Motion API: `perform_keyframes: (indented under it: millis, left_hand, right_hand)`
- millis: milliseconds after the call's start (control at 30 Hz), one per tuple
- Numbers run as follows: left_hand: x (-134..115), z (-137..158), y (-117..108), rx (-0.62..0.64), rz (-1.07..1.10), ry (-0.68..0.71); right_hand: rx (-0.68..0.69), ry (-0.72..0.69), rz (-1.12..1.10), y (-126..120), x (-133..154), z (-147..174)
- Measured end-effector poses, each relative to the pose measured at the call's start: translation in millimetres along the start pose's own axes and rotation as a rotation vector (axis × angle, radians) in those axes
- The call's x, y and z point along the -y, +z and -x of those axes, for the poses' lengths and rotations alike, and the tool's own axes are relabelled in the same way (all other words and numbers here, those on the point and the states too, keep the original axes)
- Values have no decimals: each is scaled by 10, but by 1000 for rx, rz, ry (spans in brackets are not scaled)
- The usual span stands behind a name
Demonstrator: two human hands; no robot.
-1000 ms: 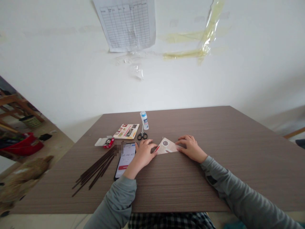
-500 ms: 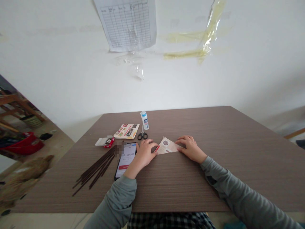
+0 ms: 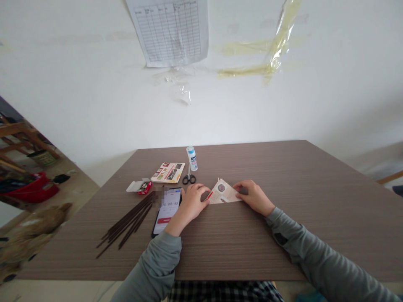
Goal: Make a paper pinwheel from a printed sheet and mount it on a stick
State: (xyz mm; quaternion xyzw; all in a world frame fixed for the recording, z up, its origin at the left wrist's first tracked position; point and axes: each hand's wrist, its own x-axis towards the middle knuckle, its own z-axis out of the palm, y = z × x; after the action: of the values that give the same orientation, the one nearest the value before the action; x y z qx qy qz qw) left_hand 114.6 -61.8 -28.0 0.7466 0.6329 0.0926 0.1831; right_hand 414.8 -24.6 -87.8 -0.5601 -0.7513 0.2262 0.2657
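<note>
Triangular paper (image 3: pixel 224 193) lying on table (image 3: pixel 233 247) between 2 hands. Left hand (image 3: pixel 192 202) pinching left corner between thumb and fingers; right hand (image 3: pixel 254 196) pinching right corner likewise. Likely wanting light, even pressure at both corners, so paper is lying flat without buckling. Farther left, open box (image 3: pixel 145 190) holding small pieces, too tiny for naming. On floor, red tub (image 3: pixel 37 191) holding dark items, unclear.

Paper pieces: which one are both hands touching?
The triangular printed paper, between the left hand and right hand. The rectangular printed paper lies beyond the phone; the gridded sheet hangs on the wall.
</note>
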Motion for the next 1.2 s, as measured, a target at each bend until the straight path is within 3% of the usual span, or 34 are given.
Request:
perform_keyframes:
  millis: [967,1200]
  left_hand:
    - [-12,-6,28,-32,25,36]
    - [-51,-5,49,-90,68,48]
  right_hand:
    - [-128,6,11,52,-164,-38]
    - [-193,-64,-57,126,-298,-83]
